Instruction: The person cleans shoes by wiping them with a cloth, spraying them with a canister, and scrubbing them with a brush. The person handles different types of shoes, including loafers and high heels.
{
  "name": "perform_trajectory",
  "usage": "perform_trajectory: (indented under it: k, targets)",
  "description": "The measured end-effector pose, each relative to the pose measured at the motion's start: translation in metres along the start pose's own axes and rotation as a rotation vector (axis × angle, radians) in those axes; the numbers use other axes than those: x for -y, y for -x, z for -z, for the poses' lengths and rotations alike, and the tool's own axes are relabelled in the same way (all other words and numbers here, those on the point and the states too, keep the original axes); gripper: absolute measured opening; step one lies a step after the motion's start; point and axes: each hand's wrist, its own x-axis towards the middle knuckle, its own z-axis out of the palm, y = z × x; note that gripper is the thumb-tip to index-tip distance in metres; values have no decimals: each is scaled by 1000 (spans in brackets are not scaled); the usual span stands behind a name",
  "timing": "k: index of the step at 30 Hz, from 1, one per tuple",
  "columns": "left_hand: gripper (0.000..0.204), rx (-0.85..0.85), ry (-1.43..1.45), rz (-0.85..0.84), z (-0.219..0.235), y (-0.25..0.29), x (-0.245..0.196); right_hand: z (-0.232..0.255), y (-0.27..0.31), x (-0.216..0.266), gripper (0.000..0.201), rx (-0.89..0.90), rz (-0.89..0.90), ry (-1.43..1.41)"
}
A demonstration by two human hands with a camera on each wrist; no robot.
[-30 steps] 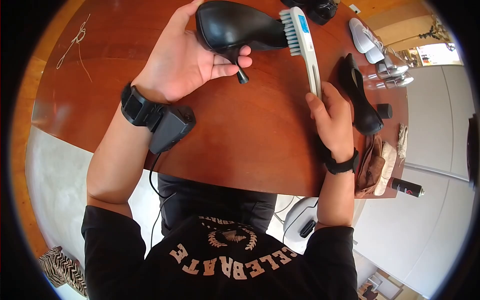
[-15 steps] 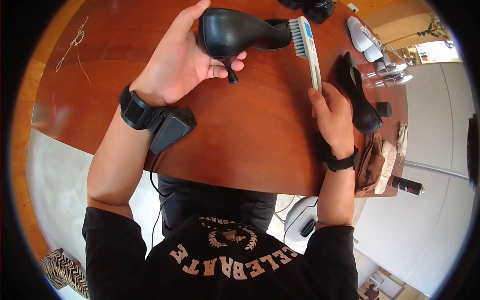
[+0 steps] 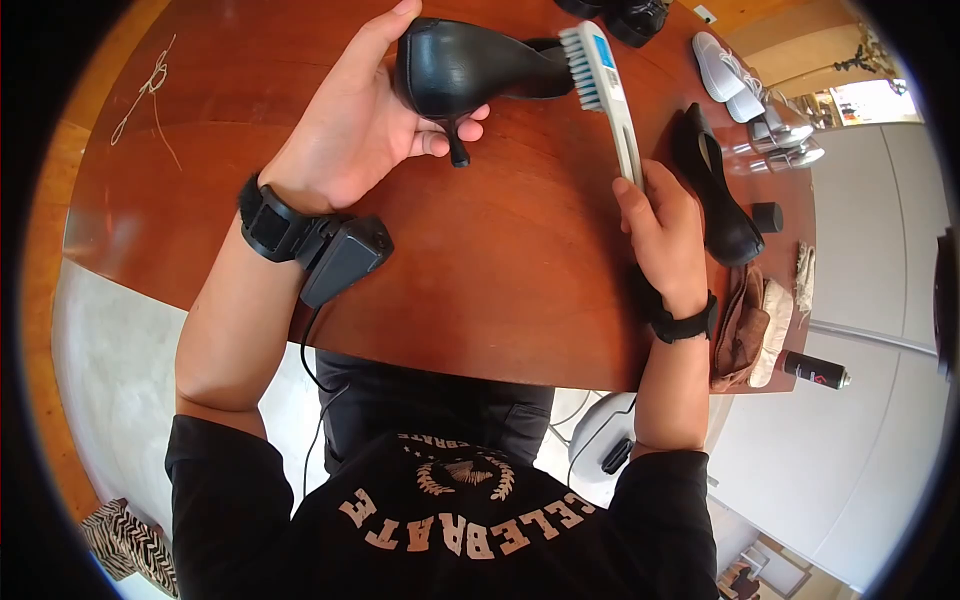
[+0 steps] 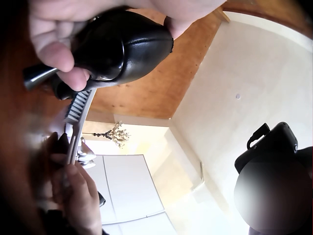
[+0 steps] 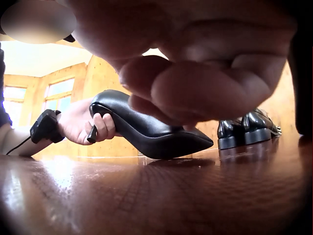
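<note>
Brush (image 3: 611,88) further left, overlapping shoe (image 3: 450,68)

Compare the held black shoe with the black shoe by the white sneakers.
The left hand grips the held shoe; no hand touches the other shoe.
In the head view, the held shoe runs across, the other shoe mostly up and down.
The held shoe's thin heel shows; the other shoe's heel can't be made out.
Both are black and glossy.
</note>
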Motion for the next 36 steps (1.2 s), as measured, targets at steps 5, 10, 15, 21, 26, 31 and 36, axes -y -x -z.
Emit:
perform_trajectory:
  k: [5, 10, 15, 21, 26, 31, 36]
  targets:
    - [69, -25, 8, -2, 0, 1, -1, -6, 3, -2, 33, 7, 143, -97]
    - [69, 3, -15, -4, 2, 0, 1, -3, 1, -2, 33, 7, 39, -11]
    - [68, -15, -66, -24, 1, -1, 1, -4, 1, -3, 33, 15, 79, -16]
    - [65, -31, -155, -50, -2, -3, 6, -3, 1, -3, 35, 6, 1, 34]
    - [63, -25, -162, -66, -1, -2, 6, -1, 0, 0, 34, -31, -43, 25]
    - [62, -44, -180, -53, -2, -2, 5, -1, 1, 0, 32, -16, -8, 7]
    - [60, -29, -231, -22, 2, -1, 6, -3, 3, 2, 33, 54, 100, -23]
